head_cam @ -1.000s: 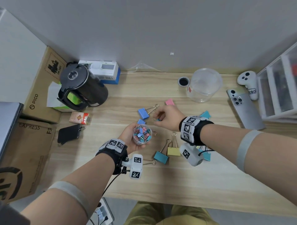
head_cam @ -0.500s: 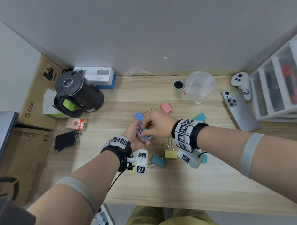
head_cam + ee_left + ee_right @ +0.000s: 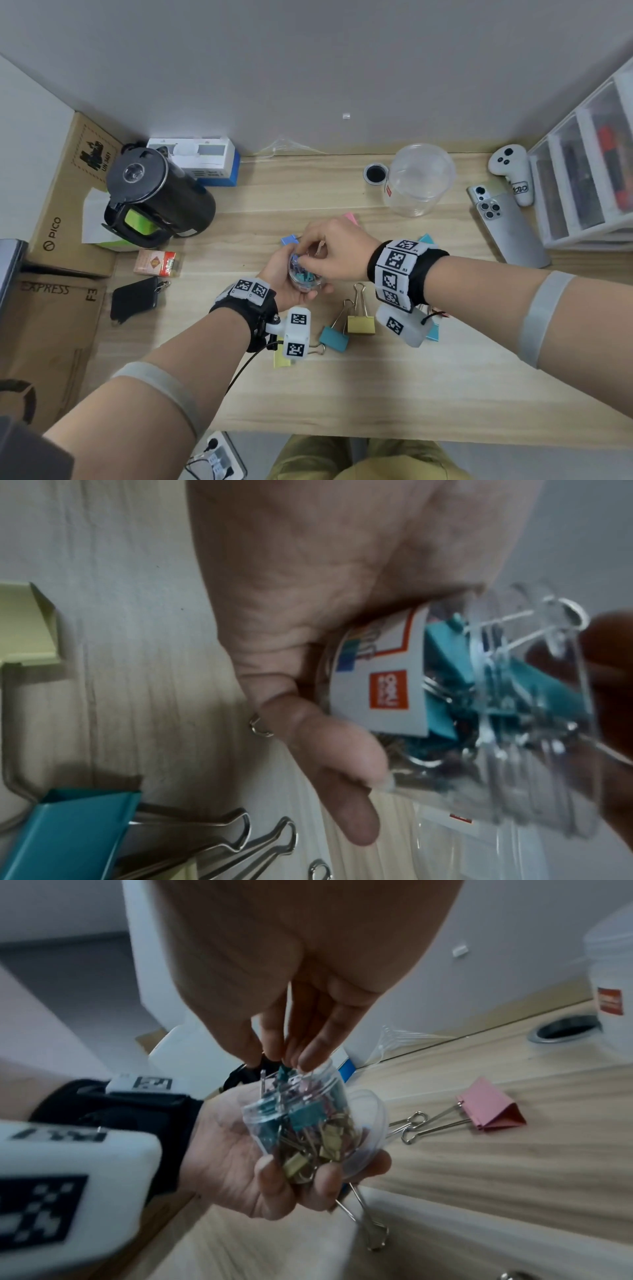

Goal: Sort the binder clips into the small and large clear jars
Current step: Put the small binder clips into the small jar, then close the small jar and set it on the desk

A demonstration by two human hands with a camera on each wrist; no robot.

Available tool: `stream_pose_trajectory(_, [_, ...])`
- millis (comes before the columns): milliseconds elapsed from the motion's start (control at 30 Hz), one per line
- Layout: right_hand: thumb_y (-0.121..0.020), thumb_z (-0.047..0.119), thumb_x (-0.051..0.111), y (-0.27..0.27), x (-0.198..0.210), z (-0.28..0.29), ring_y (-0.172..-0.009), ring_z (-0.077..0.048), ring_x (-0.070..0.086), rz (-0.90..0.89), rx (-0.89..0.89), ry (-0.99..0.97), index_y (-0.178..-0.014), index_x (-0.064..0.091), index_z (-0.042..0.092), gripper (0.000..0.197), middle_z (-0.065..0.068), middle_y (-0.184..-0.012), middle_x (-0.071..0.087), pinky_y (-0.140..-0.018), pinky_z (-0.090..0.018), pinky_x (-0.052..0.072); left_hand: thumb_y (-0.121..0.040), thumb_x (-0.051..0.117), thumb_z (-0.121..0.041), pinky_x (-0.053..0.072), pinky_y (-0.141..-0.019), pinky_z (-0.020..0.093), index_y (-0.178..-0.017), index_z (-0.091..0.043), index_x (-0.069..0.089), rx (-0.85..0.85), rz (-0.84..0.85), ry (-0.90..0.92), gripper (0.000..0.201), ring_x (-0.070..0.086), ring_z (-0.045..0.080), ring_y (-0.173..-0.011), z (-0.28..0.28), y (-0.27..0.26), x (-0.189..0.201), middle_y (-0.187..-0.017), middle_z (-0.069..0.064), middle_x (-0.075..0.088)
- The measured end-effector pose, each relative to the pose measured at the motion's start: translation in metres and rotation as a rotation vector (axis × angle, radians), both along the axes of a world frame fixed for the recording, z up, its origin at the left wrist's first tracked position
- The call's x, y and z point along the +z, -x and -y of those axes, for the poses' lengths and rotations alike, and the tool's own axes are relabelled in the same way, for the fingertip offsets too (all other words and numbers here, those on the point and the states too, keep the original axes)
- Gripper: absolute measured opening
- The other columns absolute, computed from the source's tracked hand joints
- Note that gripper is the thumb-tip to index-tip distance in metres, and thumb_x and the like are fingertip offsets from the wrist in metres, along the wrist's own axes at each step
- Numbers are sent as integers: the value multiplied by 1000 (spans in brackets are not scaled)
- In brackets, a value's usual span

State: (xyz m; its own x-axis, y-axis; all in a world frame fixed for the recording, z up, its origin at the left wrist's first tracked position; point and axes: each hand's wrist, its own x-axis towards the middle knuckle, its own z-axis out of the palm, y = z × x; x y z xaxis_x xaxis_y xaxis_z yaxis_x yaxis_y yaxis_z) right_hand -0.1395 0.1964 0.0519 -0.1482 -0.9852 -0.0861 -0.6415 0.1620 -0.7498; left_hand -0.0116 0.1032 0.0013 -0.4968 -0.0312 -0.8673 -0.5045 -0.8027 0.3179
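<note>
My left hand (image 3: 279,277) cups the small clear jar (image 3: 306,278), tilted and packed with small coloured clips, above the desk's middle. The wrist views show the jar (image 3: 308,1123) (image 3: 479,710) with its white and orange label. My right hand (image 3: 303,261) reaches over the jar's mouth, and its fingertips (image 3: 304,1056) pinch a small teal clip (image 3: 284,1070) at the rim. The large clear jar (image 3: 419,178) stands empty at the back right. Large clips lie around on the desk: teal (image 3: 334,337), yellow (image 3: 361,323), pink (image 3: 489,1110), blue (image 3: 289,239).
A black kettle (image 3: 154,195) stands at the back left with cardboard boxes (image 3: 61,192) beyond it. A phone (image 3: 507,226), a white controller (image 3: 512,174) and plastic drawers (image 3: 589,171) fill the right side. A round black lid (image 3: 375,173) lies beside the large jar.
My right hand came back from the desk with a small clip and now holds it at the mouth of the small jar. The left hand kept holding the jar.
</note>
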Motion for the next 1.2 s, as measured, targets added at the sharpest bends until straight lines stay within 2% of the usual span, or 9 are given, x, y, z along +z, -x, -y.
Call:
stream_pose_trajectory(167, [-86, 18, 62, 17, 2, 6, -82, -10, 61, 98, -340, 44, -97, 73, 17, 15, 5, -93, 66, -78, -27, 52, -100, 34, -47, 48, -39, 22, -96, -3, 72, -1, -53, -30, 58, 72, 34, -68, 9, 6, 10, -90, 14, 74])
stream_pose_trajectory(267, [-95, 29, 56, 29, -3, 9, -87, -14, 63, 164, -407, -246, -105, 71, 8, 27, 0, -97, 69, -84, -32, 52, -96, 35, -38, 47, -42, 21, -98, -5, 71, 2, -74, -7, 49, 72, 33, -71, 14, 11, 22, -91, 13, 73])
stream_pose_trajectory(400, [-97, 29, 58, 36, -4, 7, -66, -16, 64, 610, -431, -505, -104, 69, -4, 35, -11, -82, 68, -72, -34, 58, -96, 34, -38, 46, -42, 21, -86, -7, 78, -12, -85, 30, 54, 72, 32, -69, 16, 16, 31, -84, 12, 74])
stream_pose_trajectory(633, [-99, 23, 58, 45, 10, 3, -81, -27, 67, 818, -512, -342, -91, 52, 7, 19, -12, -98, 69, -77, -39, 59, -96, 37, -43, 50, -42, 22, -110, -6, 68, 17, -78, 30, 50, 71, 32, -72, 24, 19, 28, -100, 14, 71])
stream_pose_trajectory(767, [-92, 20, 69, 46, 16, -3, -76, -20, 66, 923, -441, -310, -88, 51, 13, 19, -9, -97, 67, -80, -42, 61, -95, 36, -43, 51, -44, 24, -117, -5, 65, 9, -70, 23, 53, 71, 32, -75, 22, 15, 23, -109, 16, 68])
stream_pose_trajectory(833, [-81, 21, 80, 46, 18, -4, -73, -15, 63, 831, -362, -254, -79, 57, 17, 23, -7, -87, 65, -78, -39, 58, -97, 35, -44, 52, -44, 24, -117, -5, 65, 20, -63, 16, 53, 72, 32, -75, 20, 15, 21, -108, 16, 70])
stream_pose_trajectory(933, [-70, 26, 88, 40, 22, -3, -78, -21, 62, 535, -197, -204, -80, 63, 19, 28, -15, -95, 69, -76, -37, 53, -100, 28, -46, 53, -42, 25, -118, -5, 64, 12, -53, 31, 58, 72, 33, -73, 17, 19, 21, -101, 17, 71])
stream_pose_trajectory(1067, [-60, 40, 89, 33, 26, -1, -96, -19, 57, 23, -9, -136, -97, 60, 21, 51, 2, -103, 60, -80, -34, 49, -103, 29, -45, 51, -43, 25, -101, -8, 67, 41, -45, 38, 53, 68, 32, -69, 11, 26, 22, -84, 12, 71])
stream_pose_trajectory(1200, [-63, 62, 76, 30, 27, -3, -98, -14, 57, -258, 52, -112, -131, 48, 27, 82, 6, -111, 56, -82, -34, 48, -100, 36, -45, 47, -44, 22, -95, -11, 67, 36, -48, 15, 46, 68, 30, -71, 7, 29, 23, -85, 7, 69])
